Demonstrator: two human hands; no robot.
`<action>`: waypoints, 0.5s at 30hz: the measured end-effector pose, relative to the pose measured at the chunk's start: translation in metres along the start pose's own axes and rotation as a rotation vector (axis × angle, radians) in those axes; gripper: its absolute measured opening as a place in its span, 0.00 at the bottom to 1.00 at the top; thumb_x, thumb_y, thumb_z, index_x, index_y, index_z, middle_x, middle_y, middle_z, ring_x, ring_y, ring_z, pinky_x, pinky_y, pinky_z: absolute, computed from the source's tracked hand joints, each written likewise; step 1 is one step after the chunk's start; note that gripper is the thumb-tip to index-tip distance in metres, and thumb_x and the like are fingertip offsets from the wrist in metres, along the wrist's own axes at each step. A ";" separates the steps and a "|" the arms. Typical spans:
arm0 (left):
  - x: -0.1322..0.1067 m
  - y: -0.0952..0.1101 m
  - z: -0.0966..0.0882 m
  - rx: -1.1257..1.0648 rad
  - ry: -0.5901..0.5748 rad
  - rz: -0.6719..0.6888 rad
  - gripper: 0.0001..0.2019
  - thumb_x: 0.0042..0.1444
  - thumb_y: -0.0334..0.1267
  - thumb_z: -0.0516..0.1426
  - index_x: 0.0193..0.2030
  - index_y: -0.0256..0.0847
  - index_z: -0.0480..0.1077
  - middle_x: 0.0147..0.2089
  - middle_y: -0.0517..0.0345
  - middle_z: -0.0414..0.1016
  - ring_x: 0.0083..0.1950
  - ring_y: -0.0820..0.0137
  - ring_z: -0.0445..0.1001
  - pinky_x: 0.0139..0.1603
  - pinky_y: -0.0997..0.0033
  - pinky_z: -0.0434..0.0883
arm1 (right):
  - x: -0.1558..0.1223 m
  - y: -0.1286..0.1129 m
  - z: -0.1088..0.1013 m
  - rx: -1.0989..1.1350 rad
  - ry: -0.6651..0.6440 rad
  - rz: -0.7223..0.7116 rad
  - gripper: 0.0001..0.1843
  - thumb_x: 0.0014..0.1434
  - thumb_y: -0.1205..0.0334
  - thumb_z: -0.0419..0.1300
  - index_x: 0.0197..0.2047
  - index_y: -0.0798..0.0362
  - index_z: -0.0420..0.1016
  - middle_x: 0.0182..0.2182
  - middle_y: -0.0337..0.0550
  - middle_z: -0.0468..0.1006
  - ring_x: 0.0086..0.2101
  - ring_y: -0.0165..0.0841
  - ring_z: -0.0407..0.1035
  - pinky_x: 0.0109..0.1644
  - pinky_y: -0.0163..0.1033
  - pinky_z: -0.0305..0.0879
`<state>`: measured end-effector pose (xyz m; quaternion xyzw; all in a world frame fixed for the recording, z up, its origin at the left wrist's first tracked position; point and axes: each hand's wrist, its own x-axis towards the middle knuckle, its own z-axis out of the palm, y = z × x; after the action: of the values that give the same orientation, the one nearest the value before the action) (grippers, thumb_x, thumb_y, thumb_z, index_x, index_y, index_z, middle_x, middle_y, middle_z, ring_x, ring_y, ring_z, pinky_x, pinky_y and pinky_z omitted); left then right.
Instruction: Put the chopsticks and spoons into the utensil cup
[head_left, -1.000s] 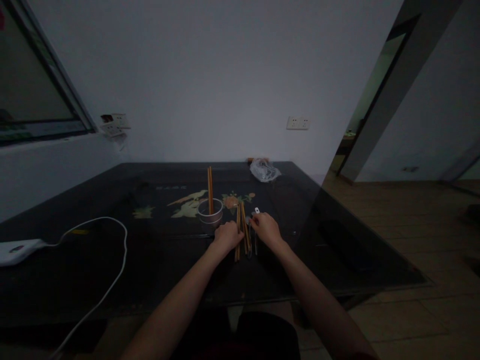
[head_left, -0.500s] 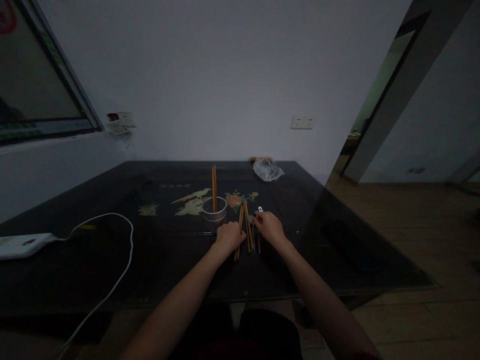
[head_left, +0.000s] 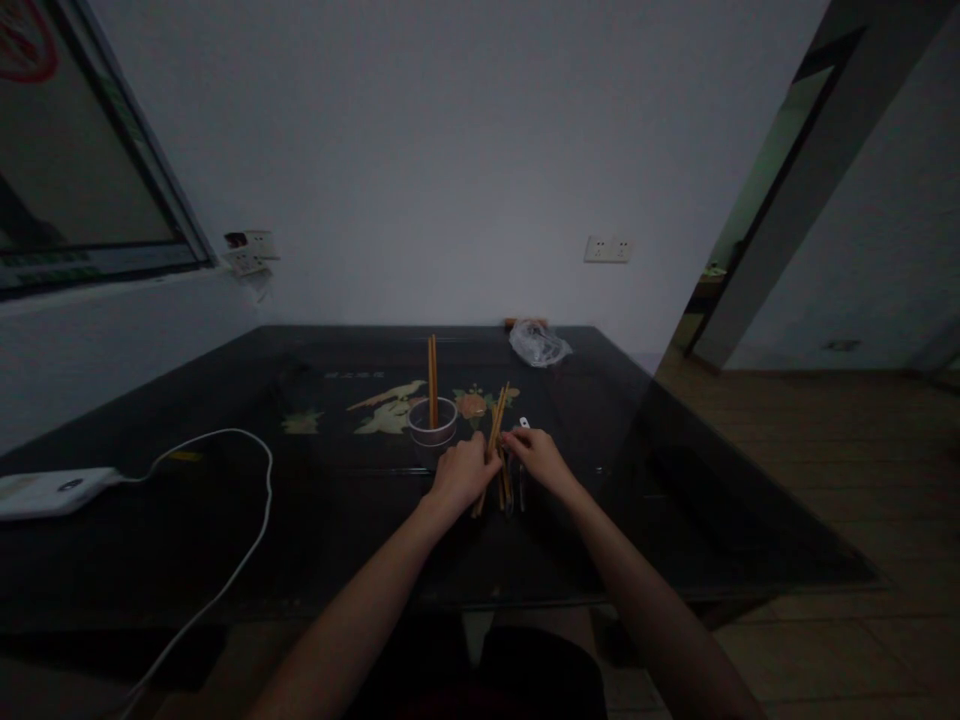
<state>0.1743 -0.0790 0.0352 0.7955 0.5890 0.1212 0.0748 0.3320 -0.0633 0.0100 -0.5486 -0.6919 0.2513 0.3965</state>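
My left hand (head_left: 463, 472) is closed round a pair of wooden chopsticks (head_left: 498, 412), whose upper ends lean to the right above the table. The fingertips of my right hand (head_left: 537, 452) are pinched together just right of these chopsticks; what lies between them is too small and dark to make out. Below the two hands, more chopsticks (head_left: 502, 492) and a metal utensil (head_left: 510, 500) lie on the table. A slim utensil with a pale, holed handle end (head_left: 524, 423) lies under my right hand. Left of my hands stands a round cup (head_left: 433, 436) with two chopsticks (head_left: 433, 380) upright in it.
The dark table (head_left: 360, 560) has a bird and flower picture on its top. A crumpled clear plastic bag (head_left: 538, 345) lies at its back edge. At the left are a white device (head_left: 56, 494) and its white cable (head_left: 268, 500). A wall rises behind the table.
My left hand has raised and tilted its chopsticks to the right, towards my right hand. My right hand's fingertips have come down slightly beside them. The cup stays in place.
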 end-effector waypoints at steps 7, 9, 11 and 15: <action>-0.004 0.005 -0.004 -0.040 0.044 0.182 0.14 0.60 0.46 0.49 0.47 0.43 0.65 0.37 0.54 0.77 0.37 0.63 0.77 0.36 0.71 0.67 | 0.001 -0.003 0.005 0.428 -0.052 0.132 0.21 0.49 0.43 0.59 0.24 0.55 0.69 0.15 0.34 0.65 0.17 0.25 0.57 0.20 0.31 0.51; -0.005 0.005 -0.006 -0.050 0.055 0.194 0.13 0.59 0.46 0.51 0.47 0.43 0.65 0.36 0.55 0.77 0.36 0.65 0.76 0.35 0.72 0.66 | 0.000 -0.005 0.005 0.498 -0.023 0.133 0.21 0.48 0.43 0.60 0.24 0.55 0.68 0.17 0.34 0.66 0.18 0.26 0.58 0.21 0.31 0.53; -0.005 0.005 -0.009 -0.077 0.073 0.211 0.12 0.59 0.46 0.51 0.44 0.43 0.66 0.35 0.55 0.77 0.35 0.66 0.76 0.33 0.74 0.65 | -0.002 -0.008 0.004 0.541 -0.014 0.111 0.21 0.48 0.43 0.61 0.26 0.55 0.69 0.18 0.35 0.68 0.19 0.26 0.59 0.22 0.31 0.54; -0.008 0.002 -0.017 -0.202 0.177 0.241 0.11 0.60 0.45 0.50 0.35 0.42 0.68 0.30 0.58 0.75 0.31 0.68 0.74 0.31 0.74 0.64 | -0.003 -0.015 -0.001 0.526 -0.025 0.044 0.22 0.50 0.42 0.59 0.26 0.55 0.68 0.17 0.34 0.65 0.19 0.25 0.58 0.21 0.31 0.52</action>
<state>0.1688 -0.0871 0.0515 0.8350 0.4786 0.2572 0.0872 0.3241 -0.0706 0.0216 -0.4382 -0.5956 0.4379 0.5114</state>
